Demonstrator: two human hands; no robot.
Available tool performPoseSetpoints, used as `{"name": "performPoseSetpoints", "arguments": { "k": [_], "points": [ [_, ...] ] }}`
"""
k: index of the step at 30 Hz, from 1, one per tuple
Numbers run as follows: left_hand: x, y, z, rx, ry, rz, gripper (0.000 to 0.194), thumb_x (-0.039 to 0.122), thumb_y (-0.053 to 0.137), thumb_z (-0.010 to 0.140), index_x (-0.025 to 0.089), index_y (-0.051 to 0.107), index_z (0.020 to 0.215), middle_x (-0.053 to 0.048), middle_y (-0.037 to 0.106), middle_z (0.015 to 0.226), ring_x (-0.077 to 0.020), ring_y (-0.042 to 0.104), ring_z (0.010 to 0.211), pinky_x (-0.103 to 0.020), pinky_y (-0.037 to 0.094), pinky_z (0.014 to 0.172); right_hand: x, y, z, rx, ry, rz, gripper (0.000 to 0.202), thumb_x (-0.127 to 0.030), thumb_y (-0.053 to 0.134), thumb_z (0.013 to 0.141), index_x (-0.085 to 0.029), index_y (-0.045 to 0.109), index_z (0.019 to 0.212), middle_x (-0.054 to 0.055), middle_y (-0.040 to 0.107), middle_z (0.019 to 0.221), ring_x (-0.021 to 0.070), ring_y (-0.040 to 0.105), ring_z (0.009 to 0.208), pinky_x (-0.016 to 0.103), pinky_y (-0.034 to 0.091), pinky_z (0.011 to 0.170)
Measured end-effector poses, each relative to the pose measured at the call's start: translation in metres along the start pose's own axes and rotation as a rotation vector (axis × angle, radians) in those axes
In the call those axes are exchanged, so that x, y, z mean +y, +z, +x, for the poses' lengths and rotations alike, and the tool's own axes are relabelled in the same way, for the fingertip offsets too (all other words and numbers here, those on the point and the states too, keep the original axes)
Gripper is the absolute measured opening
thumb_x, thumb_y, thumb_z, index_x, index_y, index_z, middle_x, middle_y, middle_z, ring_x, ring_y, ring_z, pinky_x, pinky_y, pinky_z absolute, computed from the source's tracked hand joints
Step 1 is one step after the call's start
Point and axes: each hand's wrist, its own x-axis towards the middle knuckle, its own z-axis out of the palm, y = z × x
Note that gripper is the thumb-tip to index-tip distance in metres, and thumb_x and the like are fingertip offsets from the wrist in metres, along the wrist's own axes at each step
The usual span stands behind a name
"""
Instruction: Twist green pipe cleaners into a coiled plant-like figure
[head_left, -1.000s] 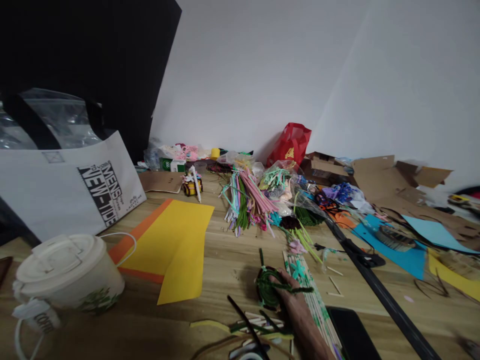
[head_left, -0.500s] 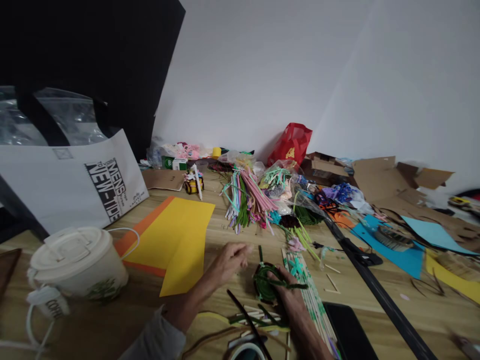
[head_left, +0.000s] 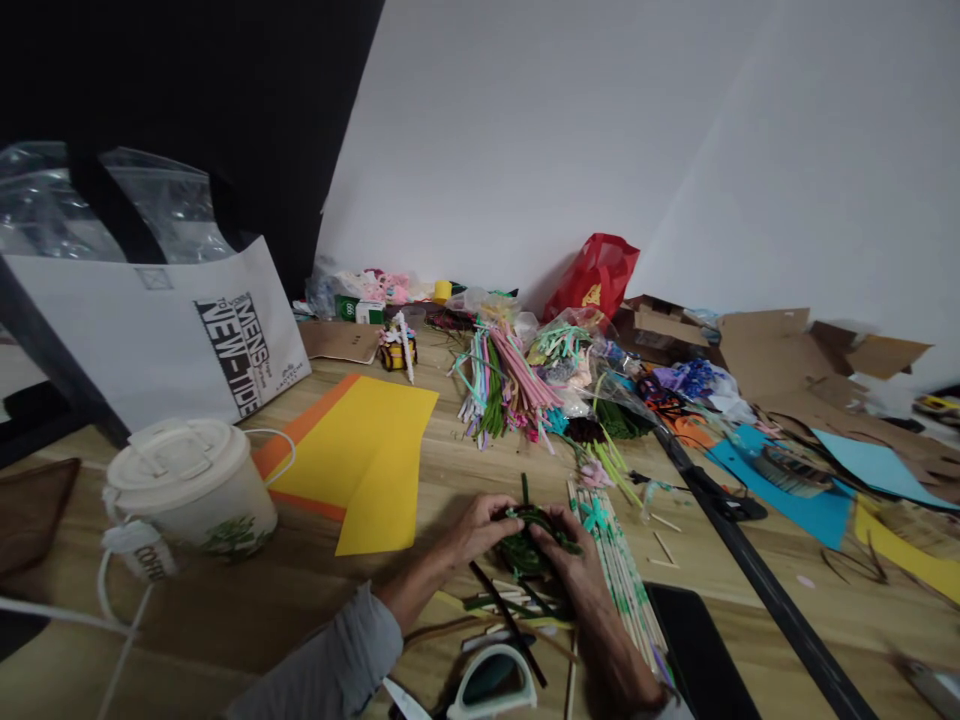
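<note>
My left hand (head_left: 481, 527) and my right hand (head_left: 576, 552) close from both sides on a small round piece coiled from dark green pipe cleaners (head_left: 523, 556). The left fingertips pinch its rim on the near left, while the right thumb presses on its top and the fingers wrap the far side. One green end sticks up at the back. Right under the hands lie loose green and brown pipe cleaners and short wooden sticks (head_left: 506, 598). Closer to me are white-handled scissors (head_left: 525, 672). Beside the right hand runs a row of pale sticks (head_left: 611, 545) with green marks.
Yellow paper (head_left: 382, 450) lies to the left, near a white lidded bucket (head_left: 195, 490) and a white tote bag (head_left: 150, 340). Pipe cleaner bundles (head_left: 510, 380) are piled behind. A black phone (head_left: 701, 640) and a dark strip (head_left: 765, 580) lie at right.
My left hand has moved right and down from free air onto the green piece and now pinches it. The right thumb has come over its top. The view has shifted slightly.
</note>
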Motion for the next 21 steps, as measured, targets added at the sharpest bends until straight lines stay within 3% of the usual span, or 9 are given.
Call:
{"name": "performPoseSetpoints", "arguments": {
  "k": [4,8,11,15,21],
  "points": [
    [-0.002,-0.001,-0.002,0.119,-0.032,-0.132,0.022,0.034,0.064,0.064,0.015,0.061,0.072,0.002,0.057,0.069,-0.0132,0.049,0.067,-0.022,0.037,0.063,0.002,0.000,-0.003,-0.055,0.000,0.065,0.043,-0.044,0.077,0.062,-0.020,0.067,0.096,0.006,0.069,0.096,0.0235,0.063,0.090,0.032,0.050,0.079],
    [-0.001,-0.002,-0.004,0.196,-0.085,-0.248,0.021,0.032,0.067,0.061,0.015,0.063,0.072,0.001,0.059,0.066,-0.0139,0.051,0.067,-0.023,0.038,0.064,0.007,-0.002,-0.004,0.002,0.097,0.123,0.045,-0.048,0.076,0.063,-0.020,0.067,0.096,0.006,0.069,0.095,0.0253,0.064,0.089,0.033,0.052,0.074],
    [-0.001,-0.001,-0.004,0.155,-0.108,-0.338,0.027,0.033,0.069,0.062,0.013,0.066,0.081,-0.002,0.065,0.075,-0.0154,0.055,0.070,-0.024,0.040,0.066,0.009,-0.003,-0.003,0.025,0.119,0.135,0.039,-0.046,0.077,0.062,-0.019,0.068,0.088,0.004,0.069,0.087,0.0241,0.065,0.083,0.031,0.052,0.070],
    [0.000,-0.002,-0.004,0.116,-0.089,-0.408,0.035,0.032,0.071,0.063,0.014,0.067,0.092,-0.005,0.068,0.086,-0.0185,0.059,0.079,-0.027,0.042,0.073,0.011,-0.003,-0.002,-0.044,0.121,0.180,0.037,-0.045,0.076,0.064,-0.020,0.067,0.089,0.004,0.069,0.085,0.0230,0.064,0.079,0.030,0.052,0.065],
    [-0.002,-0.003,-0.004,0.097,-0.024,-0.391,0.035,0.030,0.073,0.062,0.014,0.068,0.093,-0.005,0.068,0.090,-0.0192,0.059,0.084,-0.028,0.043,0.077,0.016,-0.004,-0.002,-0.008,0.190,0.243,0.041,-0.043,0.079,0.061,-0.021,0.066,0.092,0.002,0.069,0.084,0.0204,0.066,0.074,0.029,0.052,0.065]
  ]
}}
